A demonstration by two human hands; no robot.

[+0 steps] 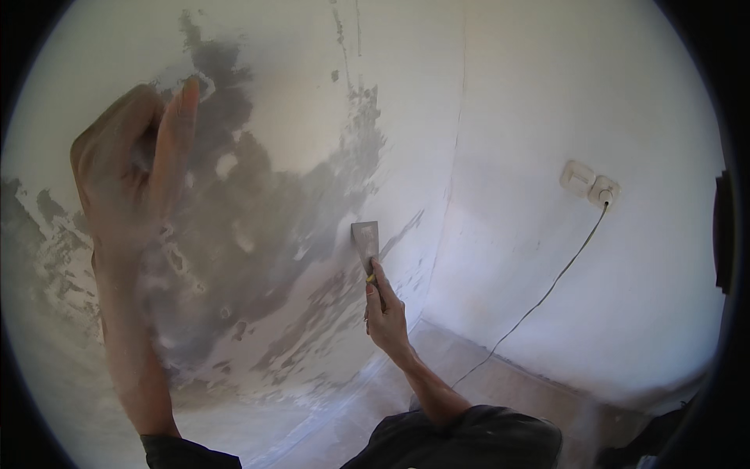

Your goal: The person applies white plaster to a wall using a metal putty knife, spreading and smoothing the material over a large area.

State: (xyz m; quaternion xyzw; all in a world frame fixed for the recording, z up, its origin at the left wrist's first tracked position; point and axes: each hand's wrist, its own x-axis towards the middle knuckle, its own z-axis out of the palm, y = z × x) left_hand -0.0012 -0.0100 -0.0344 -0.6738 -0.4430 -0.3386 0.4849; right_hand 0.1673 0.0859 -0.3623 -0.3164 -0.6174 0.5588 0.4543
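Steel scraper (365, 237) — right hand (387, 313) grips.

soft daylight | hazy, low contrast | left hand (133, 168) blurred | fisheye rim dark

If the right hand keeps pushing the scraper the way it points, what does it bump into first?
Probably nothing new: the right hand holds the scraper with its blade already on the patchy grey and white wall. Upward along it, only more wall shows, though depth is hard to judge.

One grey-bladed metal scraper with a yellow handle (366, 241); two bare hands, left hand (133, 168) and right hand (384, 313); one white wall socket (589, 184); one thin dark cable (547, 293).
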